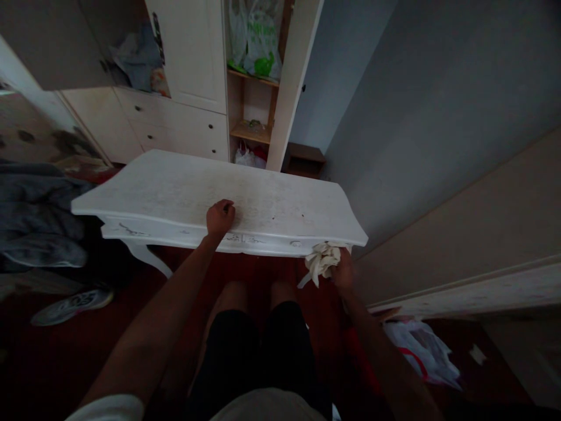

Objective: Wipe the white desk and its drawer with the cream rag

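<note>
A white table [193,181] with curved edges, smudges and grey carved trim on its front stands before me. My left hand [219,219] rests closed on its top near the front edge. A small dark thing shows in that fist, too little of it to name. At the table's front right corner, my right hand [344,270] is closed on a crumpled cream cloth [323,261]. The cloth bunches against the front face, just below the top, and its ends hang loose. Some of the right fingers are hidden behind it. Two tiny dark specks lie on the tabletop.
Behind the table stands a white wardrobe [193,58] with an open door [294,82] and plastic bags [260,41] on a shelf. A grey blanket [44,210] and a shoe [72,307] are at left. A plastic bag [423,348] lies on the right floor beside a wall panel.
</note>
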A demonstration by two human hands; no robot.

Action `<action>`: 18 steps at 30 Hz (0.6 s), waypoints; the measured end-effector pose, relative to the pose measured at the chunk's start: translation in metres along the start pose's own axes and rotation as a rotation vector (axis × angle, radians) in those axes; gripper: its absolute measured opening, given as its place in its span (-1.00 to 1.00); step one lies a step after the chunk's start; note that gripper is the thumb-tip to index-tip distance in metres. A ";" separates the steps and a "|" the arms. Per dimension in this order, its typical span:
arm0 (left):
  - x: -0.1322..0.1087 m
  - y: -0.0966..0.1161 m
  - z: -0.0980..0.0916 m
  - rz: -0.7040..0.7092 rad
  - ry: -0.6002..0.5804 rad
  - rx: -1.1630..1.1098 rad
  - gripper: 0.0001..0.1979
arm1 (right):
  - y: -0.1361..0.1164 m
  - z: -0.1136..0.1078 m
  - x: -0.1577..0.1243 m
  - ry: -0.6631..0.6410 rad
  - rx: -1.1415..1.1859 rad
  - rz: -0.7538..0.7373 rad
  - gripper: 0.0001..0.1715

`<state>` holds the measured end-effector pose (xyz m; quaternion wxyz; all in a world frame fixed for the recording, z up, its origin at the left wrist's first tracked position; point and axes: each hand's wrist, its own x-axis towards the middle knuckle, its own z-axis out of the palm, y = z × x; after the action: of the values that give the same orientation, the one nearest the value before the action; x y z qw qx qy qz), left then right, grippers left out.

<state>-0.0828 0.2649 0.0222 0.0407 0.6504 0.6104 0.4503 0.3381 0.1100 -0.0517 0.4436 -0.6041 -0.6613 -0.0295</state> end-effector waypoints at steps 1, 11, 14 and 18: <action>0.000 0.000 0.000 0.005 0.002 0.003 -0.69 | -0.006 0.007 0.000 0.001 -0.006 0.005 -0.42; 0.000 0.002 -0.001 -0.017 -0.022 0.022 -0.71 | -0.091 0.070 -0.009 -0.034 -0.028 0.047 -0.34; 0.000 0.002 -0.001 -0.004 -0.021 0.034 -0.71 | -0.099 0.064 -0.011 -0.114 -0.057 -0.023 -0.32; 0.000 0.002 0.000 -0.009 -0.015 0.034 -0.71 | -0.111 0.069 -0.010 -0.245 -0.041 -0.113 -0.22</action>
<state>-0.0814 0.2639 0.0235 0.0361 0.6514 0.6207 0.4348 0.2072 0.1126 -0.0443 0.3447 -0.5740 -0.7428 0.0059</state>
